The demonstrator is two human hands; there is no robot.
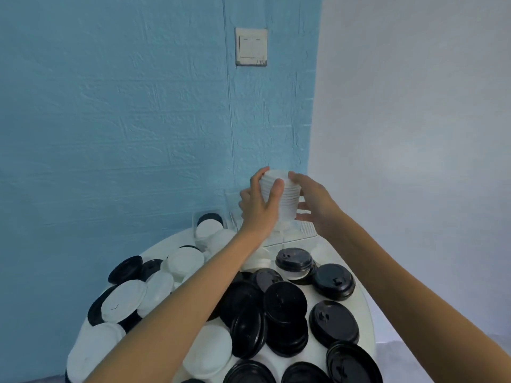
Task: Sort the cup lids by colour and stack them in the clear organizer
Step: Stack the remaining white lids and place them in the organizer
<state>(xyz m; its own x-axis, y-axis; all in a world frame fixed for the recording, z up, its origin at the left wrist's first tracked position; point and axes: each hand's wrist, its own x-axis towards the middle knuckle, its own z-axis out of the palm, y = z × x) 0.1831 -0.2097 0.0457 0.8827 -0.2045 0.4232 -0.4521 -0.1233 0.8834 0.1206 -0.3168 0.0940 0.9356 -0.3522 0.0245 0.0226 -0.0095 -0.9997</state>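
Note:
A tall stack of white lids is held upright above the clear organizer at the back of the round white table. My left hand grips the stack's left side, thumb across the front. My right hand holds its right side, with fingers at the top and under the bottom. Loose black lids cover the table's right and middle. Loose white lids lie mostly on the left.
A small clear tray with a black and a white lid sits at the back left, against the blue wall. A light switch is on that wall. A white wall stands to the right.

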